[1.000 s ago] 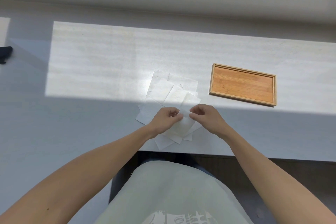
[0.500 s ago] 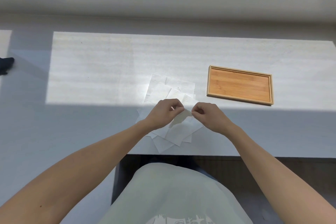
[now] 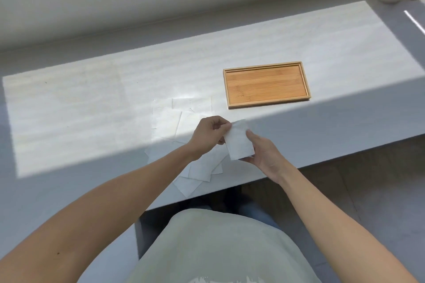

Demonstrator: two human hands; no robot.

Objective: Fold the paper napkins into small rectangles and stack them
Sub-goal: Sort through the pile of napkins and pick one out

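We are working at the near edge of the surface (image 3: 322, 48), wide room lying left; tray (image 3: 266, 103) sitting far right; loose napkins (image 3: 200, 167) overhanging; left hand (image 3: 207, 135) and right hand (image 3: 262, 154) fingers pinching the folded napkin (image 3: 239, 142) above them.

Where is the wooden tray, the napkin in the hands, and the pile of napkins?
wooden tray (image 3: 266, 84): head view, middle of its bare floor.
folded napkin (image 3: 239, 140): head view, middle of the held sheet.
napkin pile (image 3: 165, 119): head view, sunlit flat sheet at the pile's far left.
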